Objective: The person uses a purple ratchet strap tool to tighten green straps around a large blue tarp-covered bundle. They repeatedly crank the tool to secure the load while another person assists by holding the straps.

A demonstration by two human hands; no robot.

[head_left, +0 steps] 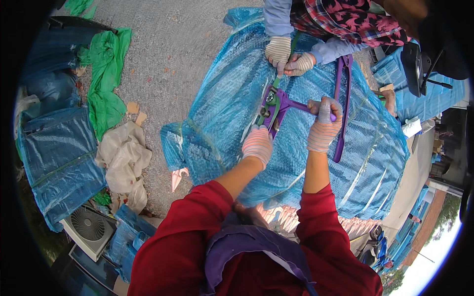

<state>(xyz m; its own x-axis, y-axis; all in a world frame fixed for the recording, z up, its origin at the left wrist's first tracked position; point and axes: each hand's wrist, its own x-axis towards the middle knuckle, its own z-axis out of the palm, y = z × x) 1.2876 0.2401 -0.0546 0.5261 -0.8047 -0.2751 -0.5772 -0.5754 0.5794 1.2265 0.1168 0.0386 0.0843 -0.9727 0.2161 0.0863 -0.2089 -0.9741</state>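
Note:
A purple strapping tensioner (270,109) lies on a large bundle in blue bubble wrap (232,93), with a green strap (277,101) running through it. My left hand (257,143), in a striped glove, is closed around the tensioner's near end, where the strap passes. My right hand (326,126), gloved the same way, grips the end of the tensioner's lever. Just past it lies a second purple tool with two long handles (340,111). Across the bundle, another person's gloved hands (289,56) pinch the strap beyond the tensioner.
Copper-coloured pieces (279,217) show below the wrap near me. At the left lie green sheeting (106,79), crumpled pale plastic (126,155), another blue-wrapped bundle (59,153) and an outdoor fan unit (89,227). A black vehicle part (414,69) stands at the far right.

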